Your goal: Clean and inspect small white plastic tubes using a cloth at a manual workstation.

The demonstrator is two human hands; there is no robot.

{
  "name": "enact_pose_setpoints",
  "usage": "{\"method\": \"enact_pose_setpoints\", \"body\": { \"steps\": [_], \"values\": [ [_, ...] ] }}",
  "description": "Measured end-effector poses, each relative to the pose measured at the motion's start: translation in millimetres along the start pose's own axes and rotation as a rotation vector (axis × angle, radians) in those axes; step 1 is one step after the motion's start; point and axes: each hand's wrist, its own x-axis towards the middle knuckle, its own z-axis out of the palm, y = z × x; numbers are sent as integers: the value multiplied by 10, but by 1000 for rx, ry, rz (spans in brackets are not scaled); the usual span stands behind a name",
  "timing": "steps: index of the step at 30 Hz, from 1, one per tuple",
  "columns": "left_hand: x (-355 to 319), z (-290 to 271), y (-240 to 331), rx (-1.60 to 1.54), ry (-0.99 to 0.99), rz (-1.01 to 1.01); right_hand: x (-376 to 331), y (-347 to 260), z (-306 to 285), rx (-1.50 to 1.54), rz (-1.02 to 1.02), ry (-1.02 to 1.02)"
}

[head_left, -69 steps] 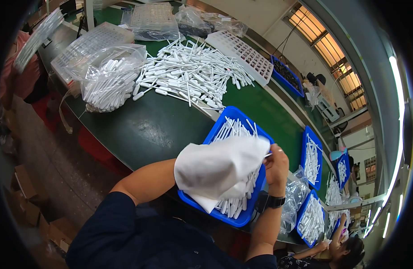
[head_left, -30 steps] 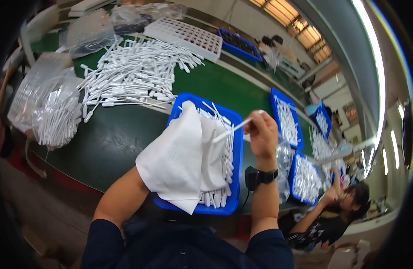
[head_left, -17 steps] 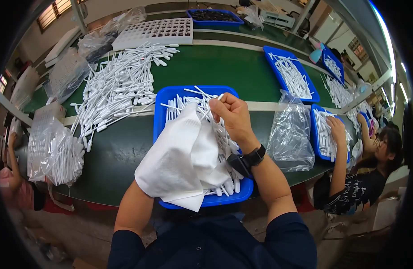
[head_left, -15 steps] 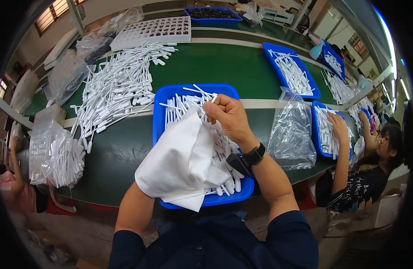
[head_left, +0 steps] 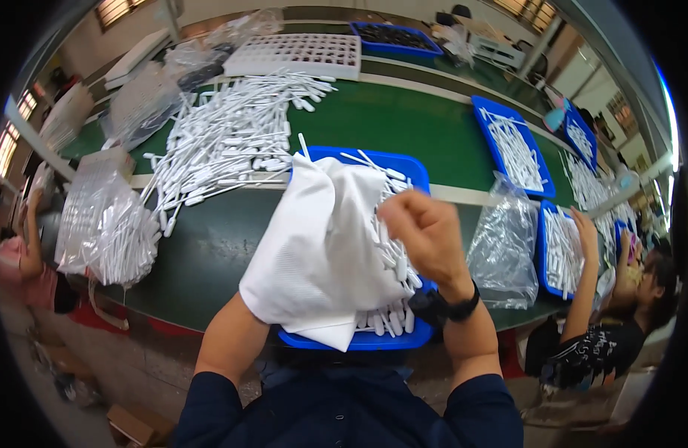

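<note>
Head view | left hand: under white cloth [head_left: 314, 254], grip hidden | right hand [head_left: 431, 231]: blurred above blue tray [head_left: 400, 343], grip unclear

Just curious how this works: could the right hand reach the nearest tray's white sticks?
Probably yes: the right hand appears over the right side of the blue tray, where the white cloth leaves white sticks uncovered.

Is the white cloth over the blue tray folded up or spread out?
Spread out, though creased: the white cloth hides the left hand and covers much of the blue tray, with a corner over its near rim.
</note>
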Motion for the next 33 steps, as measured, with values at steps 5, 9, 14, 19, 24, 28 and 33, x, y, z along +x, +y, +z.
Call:
{"method": "enact_pose_setpoints", "body": {
  "steps": [5,9,14,19,24,28,33],
  "values": [
    [-33,-62,24,163,32,104,39,127,404,-118,95,-198],
    [-51,-10,-1,238,39,161,37,216,437,-110,189,-241],
    [233,57,-147,129,37,56,42,230,372,-226,158,-323],
    [60,-49,-307,12,26,-66,14,174,403,-366,89,-468],
    [-40,-11,-413,-118,0,-158,-8,188,414,-366,87,-521],
    [107,135,-523,-220,-28,-220,19,224,430,-302,213,-372],
    [-62,48,-662,-352,-61,-313,-3,393,425,87,136,-365]
  ]
}}
